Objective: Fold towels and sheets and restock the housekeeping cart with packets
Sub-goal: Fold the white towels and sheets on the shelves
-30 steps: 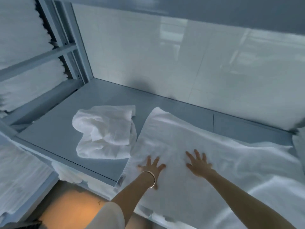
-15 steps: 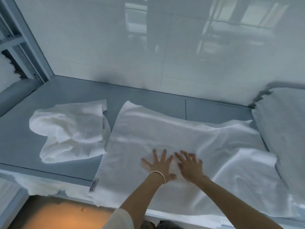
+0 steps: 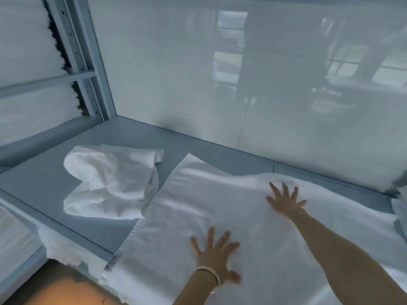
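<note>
A large white towel (image 3: 198,205) lies spread flat on a grey shelf surface (image 3: 39,179), its near edge hanging over the front. My left hand (image 3: 217,256), a bracelet on its wrist, presses flat on the towel near the front with fingers spread. Farther back and to the right, my right hand (image 3: 284,200) also presses on the towel with straight, spread fingers. A smaller crumpled white towel (image 3: 105,181) sits to the left of the spread one.
A glossy white tiled wall (image 3: 242,84) backs the shelf. A metal rack upright (image 3: 77,51) stands at the left with stacked white linen (image 3: 24,40) behind it. More white linen (image 3: 399,205) shows at the right edge. An orange-lit floor (image 3: 55,287) lies below.
My hands were side by side half a second ago. Now they are apart: the right has slid farther back and right, the left stays near the front edge.
</note>
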